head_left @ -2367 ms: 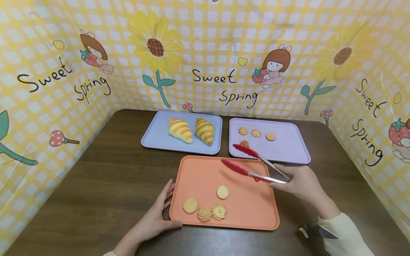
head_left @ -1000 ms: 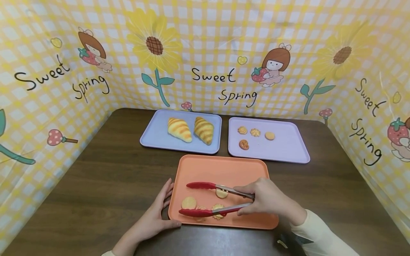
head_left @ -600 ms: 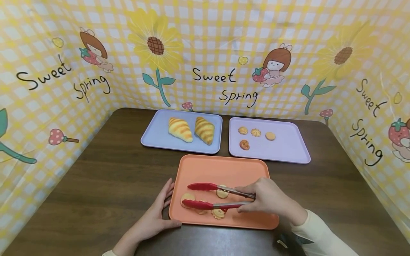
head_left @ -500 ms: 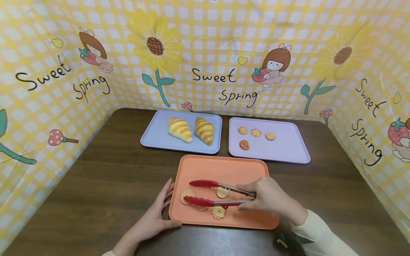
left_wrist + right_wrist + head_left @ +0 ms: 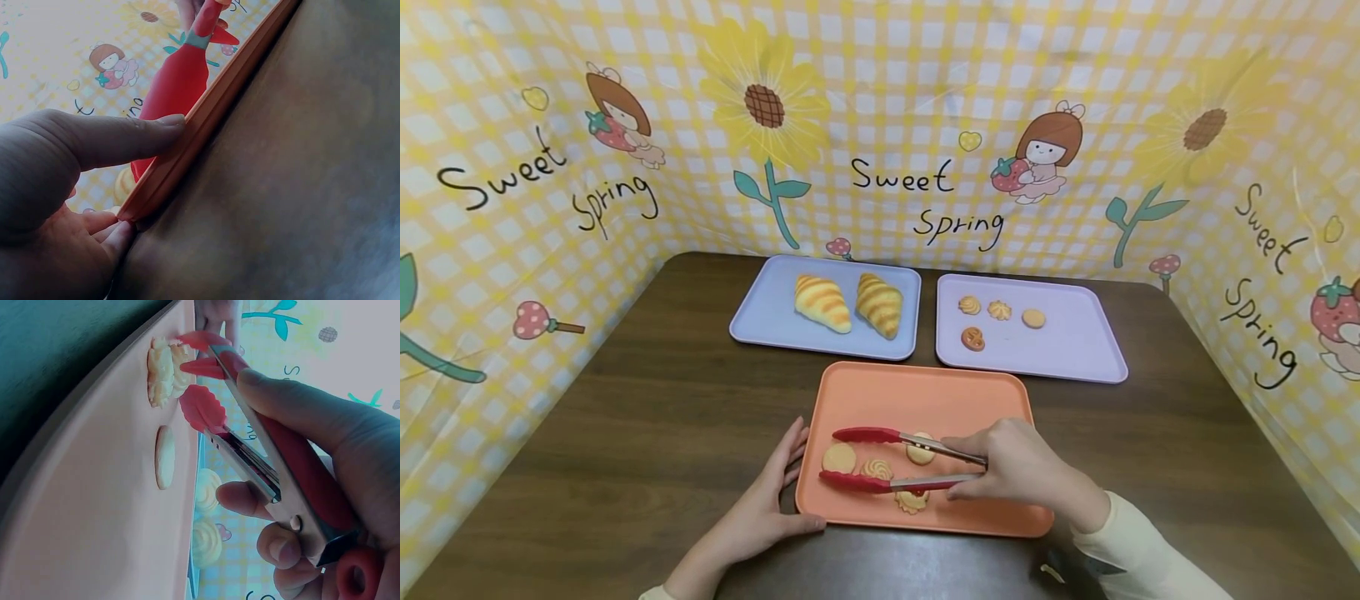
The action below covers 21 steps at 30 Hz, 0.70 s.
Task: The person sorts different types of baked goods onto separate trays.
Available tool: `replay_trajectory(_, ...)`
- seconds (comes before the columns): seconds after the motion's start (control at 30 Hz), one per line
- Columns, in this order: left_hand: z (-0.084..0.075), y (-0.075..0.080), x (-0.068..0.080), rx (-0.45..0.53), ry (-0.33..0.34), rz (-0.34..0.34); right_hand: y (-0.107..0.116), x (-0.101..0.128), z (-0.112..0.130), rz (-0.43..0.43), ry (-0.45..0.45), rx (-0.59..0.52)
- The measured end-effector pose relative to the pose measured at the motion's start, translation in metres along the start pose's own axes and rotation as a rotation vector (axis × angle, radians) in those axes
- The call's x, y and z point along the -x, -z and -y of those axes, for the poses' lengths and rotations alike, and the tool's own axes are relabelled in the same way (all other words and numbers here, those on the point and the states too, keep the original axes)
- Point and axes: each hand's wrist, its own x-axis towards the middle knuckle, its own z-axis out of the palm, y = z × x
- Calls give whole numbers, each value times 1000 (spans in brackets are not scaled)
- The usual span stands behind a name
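A: Two hands logged. Right hand point(image 5: 1026, 473): fingers curled round the steel handles of the tongs point(image 5: 895, 458), squeezing them to a narrow gap. Left hand point(image 5: 767, 500): fingers straight, laid against the near-left edge of the orange tray point(image 5: 925, 392), thumb pressed on its rim.

B: And the tong tips?

A: Red tips either side of the swirl cookie point(image 5: 876, 468), which sits between them at the near left of the tray. Whether it is lifted off the tray or resting on it, I cannot tell.

B: Risks?

A: Item one: the cookie is small and ridged, so an off-centre pinch may let it pivot and drop. Item two: too hard a squeeze could crack it. Item three: the near tip lies close over the flower cookie point(image 5: 913, 500) and could drag it along.

B: Neighbours on the tray?

A: Round cookie point(image 5: 838, 457) just left of the swirl one; plain cookie point(image 5: 921, 450) to its right, partly under the far tong arm. Both stand close enough to be knocked.

B: Beyond that?

A: Far left, blue tray point(image 5: 760, 321) with two croissants point(image 5: 848, 304). Far right, lilac tray point(image 5: 1075, 342) with four small cookies point(image 5: 997, 311). All on a dark wooden table point(image 5: 625, 417), walled by a yellow checked backdrop point(image 5: 880, 100).
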Motion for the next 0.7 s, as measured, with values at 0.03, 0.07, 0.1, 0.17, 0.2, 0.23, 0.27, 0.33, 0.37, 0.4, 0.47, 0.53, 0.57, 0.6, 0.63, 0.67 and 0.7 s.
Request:
replay_trajectory(0.03, 0, 0, 0, -1, -3, 0, 0, 0, 0, -5, 7, 4)
replay_trajectory(0.07, 0, 0, 0, -1, -8, 0, 0, 0, 0, -11, 15, 10)
replay_trajectory(0.1, 0, 0, 0, -1, -11, 0, 0, 0, 0, -16, 23, 13)
replay_trajectory(0.17, 0, 0, 0, -4, -18, 0, -1, 1, 1, -25, 36, 17)
replay_trajectory(0.2, 0, 0, 0, -4, -19, 0, -1, 1, 1, -32, 45, 22)
replay_trajectory(0.23, 0, 0, -1, -5, -19, -1, -1, 2, 1, -39, 54, 28)
replay_trajectory(0.27, 0, 0, -1, -5, -18, -1, -2, 2, 1, -45, 60, 31)
replay_trajectory(0.33, -1, 0, -1, -5, -10, -1, -2, 2, 1, -59, 77, 39)
replay_trajectory(0.37, -1, 0, -1, -3, -5, -1, -3, 3, 2, -65, 84, 40)
replay_trajectory(0.4, -1, 0, -1, -2, 1, -1, -3, 3, 2, -72, 91, 44)
replay_trajectory(0.47, -2, 0, -1, 1, 12, -1, -4, 4, 2, -80, 102, 45)
replay_trajectory(0.53, -2, 0, -1, 2, 18, -2, -6, 5, 2, -86, 108, 39)
replay_trajectory(0.57, -2, 0, -1, 1, 19, -2, -6, 5, 2, -88, 110, 38)
replay_trajectory(0.6, -1, 0, -1, -1, 19, -2, -6, 6, 2, -91, 112, 37)
replay_trajectory(0.63, -1, 0, -1, -2, 17, -1, -7, 6, 1, -94, 113, 35)
replay_trajectory(0.67, -1, 0, -1, -3, 13, 0, -7, 6, 1, -97, 117, 35)
replay_trajectory(0.7, 0, 0, 0, -4, 10, 1, -7, 6, 1, -102, 121, 33)
